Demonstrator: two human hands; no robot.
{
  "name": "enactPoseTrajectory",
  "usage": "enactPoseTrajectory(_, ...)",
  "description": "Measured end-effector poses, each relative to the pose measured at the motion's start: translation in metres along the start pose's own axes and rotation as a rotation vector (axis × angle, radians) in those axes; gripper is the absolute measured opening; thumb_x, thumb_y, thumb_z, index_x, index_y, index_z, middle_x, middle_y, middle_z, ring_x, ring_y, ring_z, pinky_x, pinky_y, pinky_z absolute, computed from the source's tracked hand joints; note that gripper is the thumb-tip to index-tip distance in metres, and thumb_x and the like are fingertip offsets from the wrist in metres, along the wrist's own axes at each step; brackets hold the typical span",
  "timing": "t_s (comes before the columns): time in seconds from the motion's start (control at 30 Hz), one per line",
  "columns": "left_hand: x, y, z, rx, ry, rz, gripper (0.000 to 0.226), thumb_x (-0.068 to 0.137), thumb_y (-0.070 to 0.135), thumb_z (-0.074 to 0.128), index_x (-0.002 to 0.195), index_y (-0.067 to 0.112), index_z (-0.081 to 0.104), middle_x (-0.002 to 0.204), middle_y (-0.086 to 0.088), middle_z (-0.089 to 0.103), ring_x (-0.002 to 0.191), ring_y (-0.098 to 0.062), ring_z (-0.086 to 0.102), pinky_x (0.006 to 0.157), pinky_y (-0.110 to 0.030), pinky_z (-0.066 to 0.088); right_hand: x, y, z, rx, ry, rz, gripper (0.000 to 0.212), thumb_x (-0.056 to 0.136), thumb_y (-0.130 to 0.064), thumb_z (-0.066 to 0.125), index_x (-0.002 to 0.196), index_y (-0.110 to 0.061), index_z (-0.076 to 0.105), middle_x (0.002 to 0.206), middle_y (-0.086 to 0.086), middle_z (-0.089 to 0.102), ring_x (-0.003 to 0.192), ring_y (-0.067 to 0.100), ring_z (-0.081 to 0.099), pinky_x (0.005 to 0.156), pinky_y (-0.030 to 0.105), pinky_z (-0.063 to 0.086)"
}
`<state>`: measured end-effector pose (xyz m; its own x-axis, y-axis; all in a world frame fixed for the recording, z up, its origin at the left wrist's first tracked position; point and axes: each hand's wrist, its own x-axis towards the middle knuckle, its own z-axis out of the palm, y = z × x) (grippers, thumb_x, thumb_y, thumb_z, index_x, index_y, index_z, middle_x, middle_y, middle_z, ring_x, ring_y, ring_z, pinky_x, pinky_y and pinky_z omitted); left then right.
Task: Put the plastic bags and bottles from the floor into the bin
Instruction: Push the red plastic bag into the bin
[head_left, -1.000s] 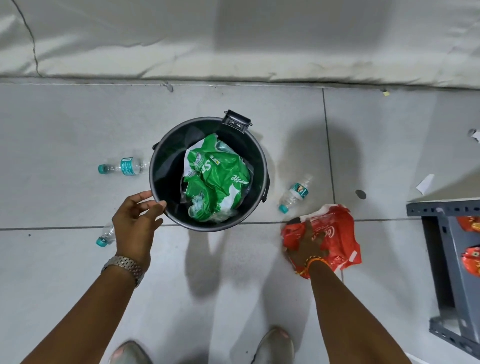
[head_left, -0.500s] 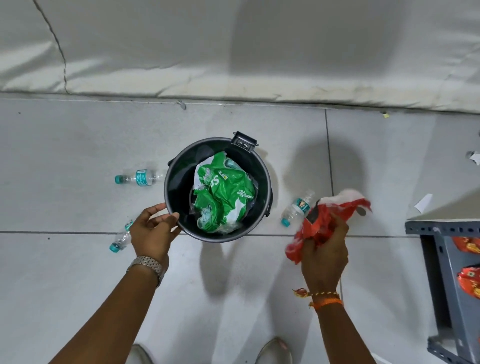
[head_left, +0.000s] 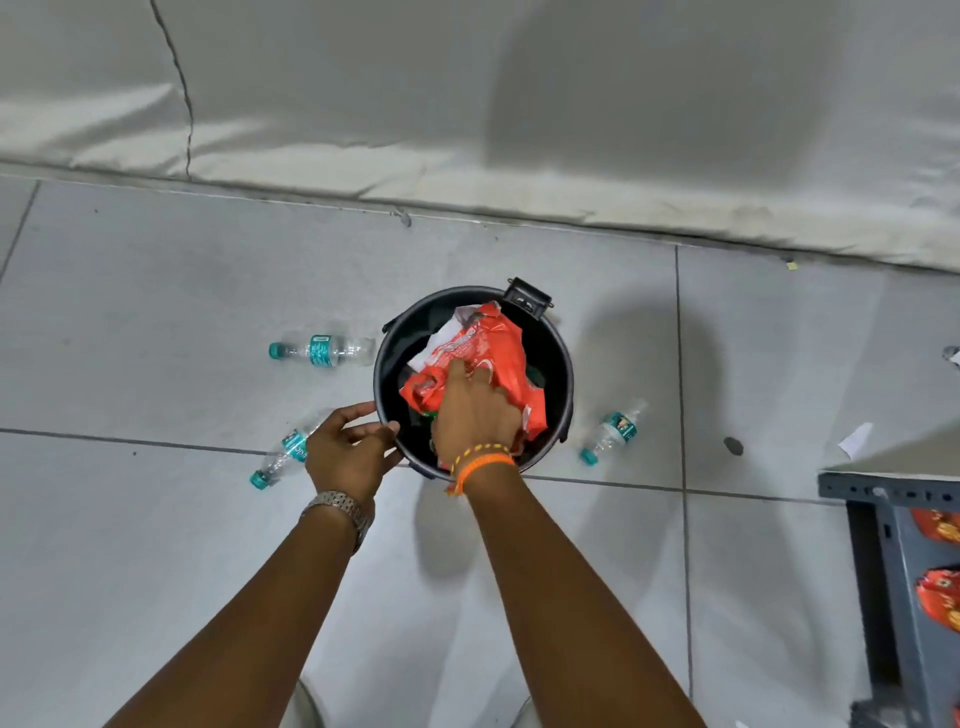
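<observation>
A round black bin (head_left: 555, 358) stands on the tiled floor. My right hand (head_left: 475, 410) is inside its mouth, pressing down on a red plastic bag (head_left: 485, 351) that it still grips; the green bag beneath is almost hidden. My left hand (head_left: 349, 451) holds the bin's near-left rim. Three clear bottles with teal caps lie on the floor: one (head_left: 322, 351) left of the bin, one (head_left: 284, 456) partly behind my left hand, one (head_left: 612, 430) right of the bin.
A grey metal rack (head_left: 893, 551) holding red packets (head_left: 941, 597) stands at the right edge. Paper scraps (head_left: 856, 440) lie near it. A pale wall (head_left: 467, 104) runs behind the bin. My shoes show at the bottom edge.
My right hand lifted the red bag from the floor at the right and carried it left into the bin, covering the green bag. My left hand stayed on the rim.
</observation>
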<state>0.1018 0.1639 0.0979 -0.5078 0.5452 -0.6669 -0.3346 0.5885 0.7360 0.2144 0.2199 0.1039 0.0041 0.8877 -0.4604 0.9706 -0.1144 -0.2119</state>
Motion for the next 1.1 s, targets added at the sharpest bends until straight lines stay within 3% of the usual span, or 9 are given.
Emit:
enactPoseTrajectory(0.1,0.001,-0.003,0.0,0.002,-0.005,0.003,0.033,0.081,-0.01,0.071,0.109,0.006,0.065,0.082,-0.017,0.069,0.065,-0.02,0.07,0.051,-0.026,0.058,0.021,0.0,0.007,-0.016,-0.217,0.008,0.063,0.086,-0.028,0.063,0.144,-0.02,0.039,0.145,0.018,0.044,0.124,0.046,0.053,0.095,0.05,0.047)
enactPoseTrajectory(0.2,0.002,-0.003,-0.002,-0.016,-0.017,-0.004,0.033,0.081,-0.009,0.071,0.109,0.006,0.063,0.087,-0.02,0.07,0.068,-0.022,0.071,0.052,-0.026,0.058,0.023,0.011,-0.014,0.148,-0.242,-0.037,0.057,0.083,-0.044,0.064,0.136,-0.027,0.051,0.136,0.008,0.058,0.118,0.036,0.06,0.095,0.044,0.048)
enactPoseTrajectory(0.3,0.002,-0.002,-0.002,-0.022,-0.03,-0.005,0.032,0.081,-0.009,0.071,0.109,0.005,0.063,0.088,-0.018,0.069,0.072,-0.026,0.07,0.052,-0.026,0.059,-0.002,0.048,-0.051,0.497,0.117,-0.016,0.043,0.072,-0.049,0.068,0.111,-0.032,0.065,0.104,-0.009,0.073,0.093,0.015,0.071,0.084,0.033,0.056)
enactPoseTrajectory(0.37,0.002,-0.001,-0.002,-0.013,-0.043,0.001,0.032,0.082,-0.008,0.071,0.11,0.005,0.063,0.085,-0.016,0.068,0.074,-0.027,0.07,0.053,-0.027,0.059,-0.017,0.091,-0.069,0.732,0.512,0.027,0.016,0.077,-0.031,0.072,0.091,-0.024,0.068,0.08,-0.01,0.071,0.071,-0.001,0.067,0.07,0.024,0.056)
enactPoseTrajectory(0.47,0.004,-0.004,-0.003,-0.012,-0.049,0.016,0.032,0.082,-0.008,0.071,0.11,0.004,0.063,0.083,-0.013,0.068,0.074,-0.025,0.07,0.054,-0.027,0.06,-0.013,0.16,-0.059,0.785,0.78,0.257,0.005,0.081,-0.01,0.069,0.086,-0.009,0.068,0.078,0.002,0.069,0.065,0.001,0.062,0.069,0.018,0.054)
enactPoseTrajectory(0.6,0.003,-0.01,-0.003,-0.05,-0.038,0.042,0.031,0.083,-0.006,0.071,0.11,0.006,0.065,0.086,-0.012,0.068,0.077,-0.026,0.071,0.06,-0.031,0.063,0.032,0.216,0.008,0.746,0.474,0.552,0.02,0.083,-0.008,0.07,0.102,-0.006,0.07,0.102,0.015,0.07,0.096,0.03,0.068,0.092,0.036,0.055)
enactPoseTrajectory(0.8,0.008,-0.021,-0.001,-0.062,-0.031,0.078,0.028,0.084,-0.005,0.07,0.107,0.009,0.065,0.091,-0.015,0.068,0.078,-0.025,0.07,0.059,-0.028,0.06,0.081,0.219,0.08,0.457,-0.155,0.594,0.076,0.082,-0.046,0.069,0.15,-0.035,0.037,0.152,0.024,0.034,0.139,0.041,0.034,0.119,0.045,0.024)
enactPoseTrajectory(0.87,0.011,-0.023,-0.001,-0.055,-0.035,0.087,0.029,0.084,-0.004,0.07,0.11,0.008,0.065,0.093,-0.016,0.068,0.077,-0.026,0.07,0.061,-0.03,0.061,0.088,0.218,0.095,0.337,-0.185,0.579,0.069,0.083,-0.051,0.066,0.146,-0.035,0.043,0.15,0.023,0.035,0.138,0.042,0.034,0.118,0.046,0.025)
enactPoseTrajectory(1.1,0.016,-0.026,-0.001,-0.031,-0.029,0.095,0.028,0.083,-0.003,0.072,0.106,0.011,0.066,0.089,-0.01,0.067,0.073,-0.024,0.069,0.06,-0.03,0.06,0.058,0.213,0.072,0.456,0.149,0.543,0.037,0.088,-0.005,0.061,0.122,-0.016,0.065,0.136,0.024,0.044,0.115,0.042,0.053,0.099,0.034,0.046)
